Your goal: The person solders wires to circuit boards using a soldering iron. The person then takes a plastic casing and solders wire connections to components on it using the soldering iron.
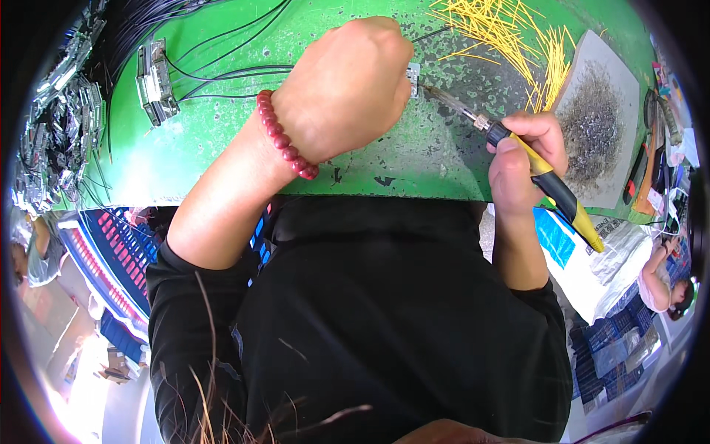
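Note:
My left hand (347, 89), with a red bead bracelet at the wrist, is curled with its back toward me, so the fingertips are hidden. Thin black wires (237, 72) run beneath it from a stack of silvery metal parts (155, 83) on the left. Just past its knuckles a small pale circuit board (413, 80) shows in part. In my right hand (523, 159) is a yellow and black soldering iron (549, 182), gripped like a pen. The iron's dark tip points left and reaches the board's edge; whether it touches cannot be made out.
Loose yellow wires (510, 33) lie scattered at the far right of the green tabletop (384, 166). A grey slab (621, 89) with dark residue stands beside them. Tools (645, 159) lie at the right edge. Many metal parts (63, 140) are heaped at far left.

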`<state>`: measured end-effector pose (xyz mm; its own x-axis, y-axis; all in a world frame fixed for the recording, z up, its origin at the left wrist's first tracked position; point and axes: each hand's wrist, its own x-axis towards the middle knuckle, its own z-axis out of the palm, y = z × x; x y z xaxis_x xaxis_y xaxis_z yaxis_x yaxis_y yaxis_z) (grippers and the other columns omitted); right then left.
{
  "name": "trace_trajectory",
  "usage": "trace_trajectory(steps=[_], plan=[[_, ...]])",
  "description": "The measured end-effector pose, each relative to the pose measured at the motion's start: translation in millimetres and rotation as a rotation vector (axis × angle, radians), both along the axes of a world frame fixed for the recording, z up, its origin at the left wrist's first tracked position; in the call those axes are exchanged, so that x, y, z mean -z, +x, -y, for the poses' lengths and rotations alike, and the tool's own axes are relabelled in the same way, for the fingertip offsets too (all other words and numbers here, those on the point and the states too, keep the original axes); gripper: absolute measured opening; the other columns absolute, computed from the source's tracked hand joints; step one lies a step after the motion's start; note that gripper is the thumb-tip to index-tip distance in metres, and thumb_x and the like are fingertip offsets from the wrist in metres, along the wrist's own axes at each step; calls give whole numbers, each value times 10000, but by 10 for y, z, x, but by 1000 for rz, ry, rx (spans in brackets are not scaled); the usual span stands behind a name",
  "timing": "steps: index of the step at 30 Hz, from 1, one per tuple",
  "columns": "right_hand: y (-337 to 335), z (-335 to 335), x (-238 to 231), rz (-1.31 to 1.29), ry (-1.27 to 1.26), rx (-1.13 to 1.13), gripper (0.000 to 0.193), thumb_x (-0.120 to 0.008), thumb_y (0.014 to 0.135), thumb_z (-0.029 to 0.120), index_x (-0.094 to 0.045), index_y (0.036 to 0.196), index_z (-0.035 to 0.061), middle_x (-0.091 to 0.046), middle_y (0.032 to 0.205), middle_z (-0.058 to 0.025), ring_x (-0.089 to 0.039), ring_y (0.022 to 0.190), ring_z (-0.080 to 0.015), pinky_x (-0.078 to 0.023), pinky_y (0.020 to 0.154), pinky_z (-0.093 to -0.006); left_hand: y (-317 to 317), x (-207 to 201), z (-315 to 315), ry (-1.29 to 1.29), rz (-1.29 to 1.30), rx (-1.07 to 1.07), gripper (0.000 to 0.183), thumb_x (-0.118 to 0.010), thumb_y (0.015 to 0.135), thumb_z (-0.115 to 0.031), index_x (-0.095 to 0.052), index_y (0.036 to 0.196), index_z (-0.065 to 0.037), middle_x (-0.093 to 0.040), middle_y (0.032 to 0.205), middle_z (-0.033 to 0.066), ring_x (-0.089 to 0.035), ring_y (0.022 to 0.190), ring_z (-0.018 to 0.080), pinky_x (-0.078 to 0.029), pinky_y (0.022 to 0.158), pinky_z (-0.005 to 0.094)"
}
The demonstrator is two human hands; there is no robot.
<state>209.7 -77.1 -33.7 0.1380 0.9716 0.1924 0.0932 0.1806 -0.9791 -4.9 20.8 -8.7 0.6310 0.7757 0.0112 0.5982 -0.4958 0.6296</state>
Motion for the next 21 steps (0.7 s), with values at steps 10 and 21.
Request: trace_trajectory(steps=[10, 21], plan=[[-27, 9, 30, -64, 50, 18, 205, -679, 814, 125, -549, 910, -1, -506, 725, 1, -410, 619, -46, -311, 563, -207, 1, 80, 24, 35, 80, -14, 110, -609, 728, -6, -529, 667, 40, -553, 715, 166, -564, 696, 352, -463, 629, 405], [-40, 6, 7, -95, 13, 11, 232, -709, 815, 144, -558, 922, 4, -526, 743, 4, -435, 627, -43, -336, 573, -202, 3, 20, -6, 23, 13, 4, 158, -579, 757, -86, -618, 716, 61, -610, 825, 244, -618, 775, 427, -524, 703, 490]])
